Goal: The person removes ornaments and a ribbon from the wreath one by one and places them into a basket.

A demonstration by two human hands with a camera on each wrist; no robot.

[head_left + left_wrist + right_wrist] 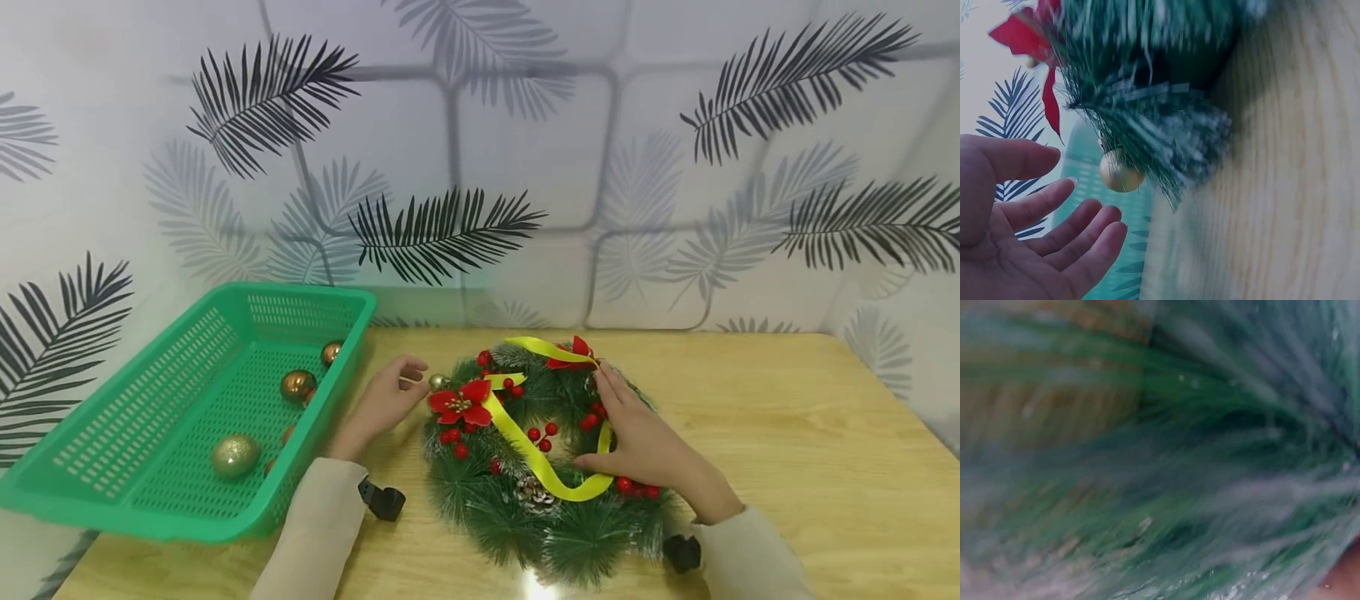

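Note:
A green Christmas wreath [517,517] lies on the table with red poinsettias [461,403], red berries, a pinecone [536,495] and a loose yellow ribbon [536,458]. Just off its upper left edge is my left hand [384,406], fingers loosely bent and nothing between them. Beside those fingers hangs a small gold ball [1121,171] from the wreath's needles, apart from the hand in the left wrist view. My right hand [641,437] rests on the right side of the wreath with fingers extended, its thumb near the ribbon. Blurred green needles [1197,456] fill the right wrist view.
On the left stands a green plastic basket [243,346] holding a gold glitter ball [235,456], bronze balls [297,385] and some red ones partly hidden by its side. Behind the wooden table [787,433] is a leaf-patterned backdrop [525,150].

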